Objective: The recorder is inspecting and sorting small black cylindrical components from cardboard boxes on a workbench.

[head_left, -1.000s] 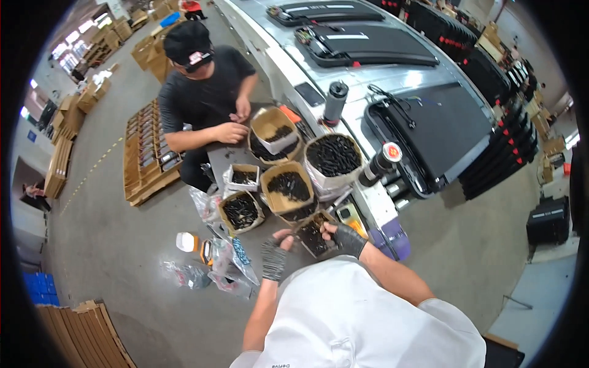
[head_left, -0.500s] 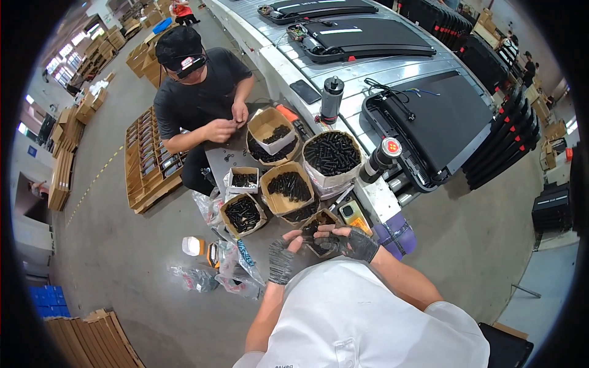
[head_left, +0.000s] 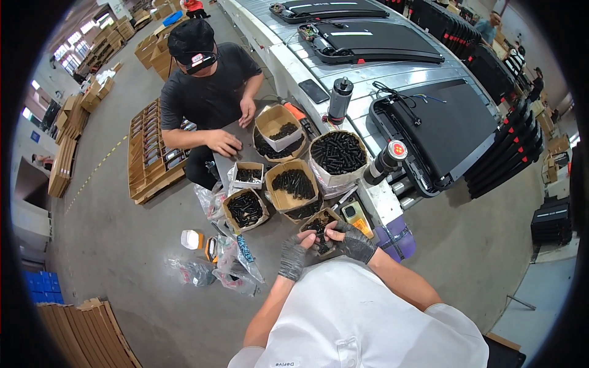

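Note:
My left hand [head_left: 296,253] and my right hand [head_left: 354,241], both in dark fingerless gloves, meet above a small cardboard box [head_left: 331,213] of small black parts. The fingertips of each are pinched together. Whatever lies between them is too small to make out. Just beyond stands an open carton [head_left: 274,199] of black bolt-like pieces. A fuller carton [head_left: 338,152] of similar pieces is to its right, and a smaller box [head_left: 245,208] of them to its left. A little white box [head_left: 248,176] with small parts sits behind that one.
Across the grey table [head_left: 236,138], a co-worker [head_left: 211,86] in black sits by more stacked boxes [head_left: 283,132]. To the right run a metal roller line [head_left: 362,80] with black panels [head_left: 438,126] and two cylindrical motors [head_left: 341,98]. A phone [head_left: 354,214] and plastic bags [head_left: 236,260] lie nearby.
My hands have come closer together over the small box, fingers now pinched. The co-worker's hands have parted; one now reaches down to the table edge. The view has shifted slightly.

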A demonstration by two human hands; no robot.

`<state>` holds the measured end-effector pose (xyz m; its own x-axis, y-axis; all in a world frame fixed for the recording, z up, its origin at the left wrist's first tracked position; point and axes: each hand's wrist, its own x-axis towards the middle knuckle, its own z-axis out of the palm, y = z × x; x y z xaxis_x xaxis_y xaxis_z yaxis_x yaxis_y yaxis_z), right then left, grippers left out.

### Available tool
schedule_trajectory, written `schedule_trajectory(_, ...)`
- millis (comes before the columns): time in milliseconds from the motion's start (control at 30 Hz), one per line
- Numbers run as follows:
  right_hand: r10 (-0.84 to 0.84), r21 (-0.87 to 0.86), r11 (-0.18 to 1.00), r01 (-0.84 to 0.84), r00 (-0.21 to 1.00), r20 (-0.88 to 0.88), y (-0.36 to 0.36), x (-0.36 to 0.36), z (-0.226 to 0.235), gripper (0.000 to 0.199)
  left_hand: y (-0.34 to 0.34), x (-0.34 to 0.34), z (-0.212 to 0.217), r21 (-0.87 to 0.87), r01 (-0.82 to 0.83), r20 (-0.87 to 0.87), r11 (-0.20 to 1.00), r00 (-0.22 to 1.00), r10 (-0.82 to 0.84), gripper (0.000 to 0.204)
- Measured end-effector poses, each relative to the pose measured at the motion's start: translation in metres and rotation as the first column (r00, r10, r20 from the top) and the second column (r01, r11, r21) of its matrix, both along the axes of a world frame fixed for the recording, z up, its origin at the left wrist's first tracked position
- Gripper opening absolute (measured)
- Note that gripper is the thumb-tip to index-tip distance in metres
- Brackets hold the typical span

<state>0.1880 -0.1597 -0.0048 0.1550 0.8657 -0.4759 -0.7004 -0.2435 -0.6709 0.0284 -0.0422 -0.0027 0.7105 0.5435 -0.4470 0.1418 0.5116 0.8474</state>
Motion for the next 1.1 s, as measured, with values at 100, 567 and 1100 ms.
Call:
schedule_trajectory(100,-0.080,-0.009,0.997,0.080,0.997,0.004,0.004,-0.008,0.000,0.018,-0.002,0.001,-0.005,-0.012,0.031,0.020,0.999,0.999,-0.031,0.031)
schedule_trajectory(567,-0.079,-0.048,0.990,0.134,0.800,0.595,0.014,-0.026,0.017,0.023,0.002,0.003,-0.008,-0.281,-0.016,0.111,0.959,0.993,0.049,0.026)
schedule_trajectory(1100,-0.164,-0.055,0.987,0.154,0.931,-0.326,-0.006,-0.004,0.013,0.039,0.011,-0.002,-0.019,-0.286,-0.186,0.175,0.940,0.954,0.243,0.028)
